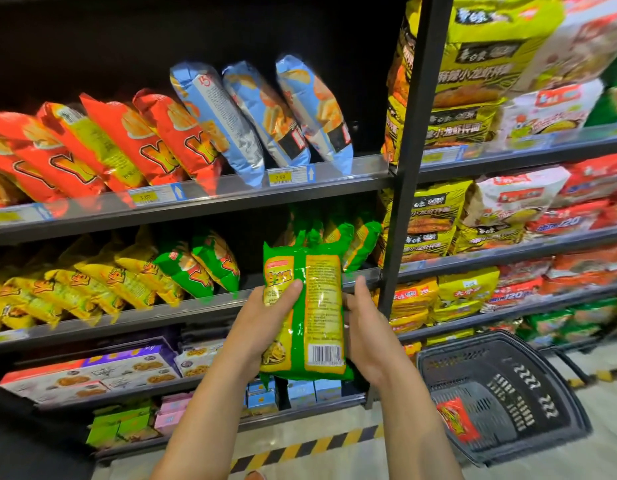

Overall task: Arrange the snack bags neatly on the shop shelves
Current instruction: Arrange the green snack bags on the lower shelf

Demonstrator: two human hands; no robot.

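Gripping one green bag (pixel 321 306): two hands (pixel 265 323) (pixel 367 330).

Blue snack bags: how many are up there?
3, leaning side by side on the upper shelf, right of the red bags: the left blue bag, the middle blue bag, the right blue bag. More may hide behind them.

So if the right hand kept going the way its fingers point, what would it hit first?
Probably the front rail of the middle shelf, just above the right hand, with green snack bags behind it. Depth is unclear.
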